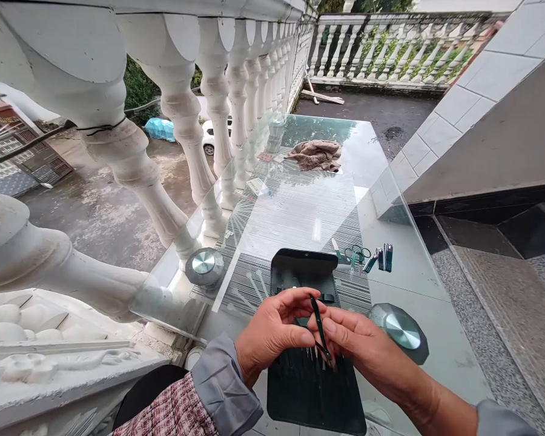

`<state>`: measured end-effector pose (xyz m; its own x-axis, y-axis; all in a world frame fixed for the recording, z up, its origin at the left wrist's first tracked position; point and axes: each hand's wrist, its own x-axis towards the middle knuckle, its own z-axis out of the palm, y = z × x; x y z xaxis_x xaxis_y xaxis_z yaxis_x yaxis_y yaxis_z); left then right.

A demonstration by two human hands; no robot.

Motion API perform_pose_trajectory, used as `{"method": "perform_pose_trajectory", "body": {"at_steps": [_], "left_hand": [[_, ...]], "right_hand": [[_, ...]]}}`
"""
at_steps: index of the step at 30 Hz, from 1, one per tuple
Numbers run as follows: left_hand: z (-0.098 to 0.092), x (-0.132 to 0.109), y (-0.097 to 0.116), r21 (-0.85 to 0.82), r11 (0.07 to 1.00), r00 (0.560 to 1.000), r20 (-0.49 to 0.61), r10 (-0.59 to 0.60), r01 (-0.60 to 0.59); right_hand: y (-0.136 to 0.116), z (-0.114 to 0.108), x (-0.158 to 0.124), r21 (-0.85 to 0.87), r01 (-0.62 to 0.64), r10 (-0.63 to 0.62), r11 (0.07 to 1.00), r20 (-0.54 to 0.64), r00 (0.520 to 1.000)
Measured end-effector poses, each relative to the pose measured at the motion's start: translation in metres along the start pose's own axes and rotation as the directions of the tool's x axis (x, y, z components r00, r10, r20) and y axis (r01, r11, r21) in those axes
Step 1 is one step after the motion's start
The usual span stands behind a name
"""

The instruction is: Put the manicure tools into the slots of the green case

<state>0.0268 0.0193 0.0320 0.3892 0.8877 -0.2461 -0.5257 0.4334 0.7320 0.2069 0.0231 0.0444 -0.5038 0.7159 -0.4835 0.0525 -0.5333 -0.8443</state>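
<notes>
My left hand [277,330] curls its thumb and fingers around the handles of dark nail nippers [318,321]. From the other side, my right hand [361,339] pinches the same nippers near their joint. The jaws point down toward me. Beneath both hands lies an unfolded dark green manicure case [315,396], its flap [302,261] spread away from me. Small metal tools sit in the middle of the case, partly hidden by my hands.
Nail clippers [384,257] and green-handled scissors [358,253] lie on the glass tabletop [300,206], right of the case. Round metal table mounts [204,266] show at both sides. A crumpled brown cloth [315,155] lies farther back. White balusters [179,109] line the left.
</notes>
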Motion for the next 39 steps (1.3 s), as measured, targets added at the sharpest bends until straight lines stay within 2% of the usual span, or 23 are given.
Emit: {"method": "perform_pose_trajectory", "body": {"at_steps": [7, 11, 13, 16, 19, 21, 25, 28, 30, 34, 39], "left_hand": [[0.0, 0.0, -0.001, 0.032, 0.999, 1.0, -0.024, 0.016, -0.016], [0.0, 0.0, -0.002, 0.044, 0.999, 0.999, -0.028, 0.028, -0.026], [0.0, -0.001, -0.001, 0.069, 0.997, 0.999, -0.01, 0.04, -0.039], [0.0, -0.002, 0.0, 0.123, 0.99, 0.998, 0.02, 0.06, -0.062], [-0.001, -0.002, 0.0, 0.121, 0.988, 0.995, 0.034, 0.094, -0.098], [-0.002, -0.002, -0.002, 0.087, 0.988, 0.991, 0.033, 0.128, -0.131], [0.0, -0.002, -0.006, 0.073, 0.979, 0.981, -0.025, 0.194, -0.192], [0.004, -0.002, -0.006, 0.168, 0.971, 0.979, -0.075, 0.187, -0.173], [0.007, -0.003, -0.007, 0.247, 0.957, 0.976, -0.116, 0.184, -0.151], [0.012, -0.005, -0.01, 0.415, 0.9, 0.96, -0.175, 0.219, -0.13], [0.014, -0.007, -0.016, 0.619, 0.772, 0.925, -0.196, 0.326, -0.141]], "right_hand": [[-0.011, 0.006, -0.002, -0.004, -0.015, 0.015, 1.0, -0.018, 1.0], [-0.015, 0.013, -0.001, -0.028, -0.042, 0.039, 0.999, -0.098, 0.994], [-0.013, 0.016, -0.001, -0.085, -0.014, 0.001, 0.996, -0.152, 0.988], [-0.01, 0.018, -0.004, -0.26, 0.033, -0.09, 0.965, -0.213, 0.973], [-0.011, 0.017, -0.007, -0.418, 0.079, -0.184, 0.905, -0.218, 0.958], [-0.013, 0.016, -0.007, -0.444, 0.098, -0.212, 0.891, -0.215, 0.953], [-0.018, 0.009, -0.007, -0.363, 0.11, -0.223, 0.925, -0.288, 0.931], [-0.018, 0.0, -0.009, -0.281, 0.148, -0.246, 0.948, -0.355, 0.902], [-0.017, -0.004, -0.01, -0.232, 0.154, -0.234, 0.96, -0.37, 0.899], [-0.012, -0.006, -0.007, -0.09, 0.116, -0.142, 0.989, -0.373, 0.917], [-0.003, 0.006, 0.0, 0.239, 0.11, -0.011, 0.965, -0.382, 0.924]]}}
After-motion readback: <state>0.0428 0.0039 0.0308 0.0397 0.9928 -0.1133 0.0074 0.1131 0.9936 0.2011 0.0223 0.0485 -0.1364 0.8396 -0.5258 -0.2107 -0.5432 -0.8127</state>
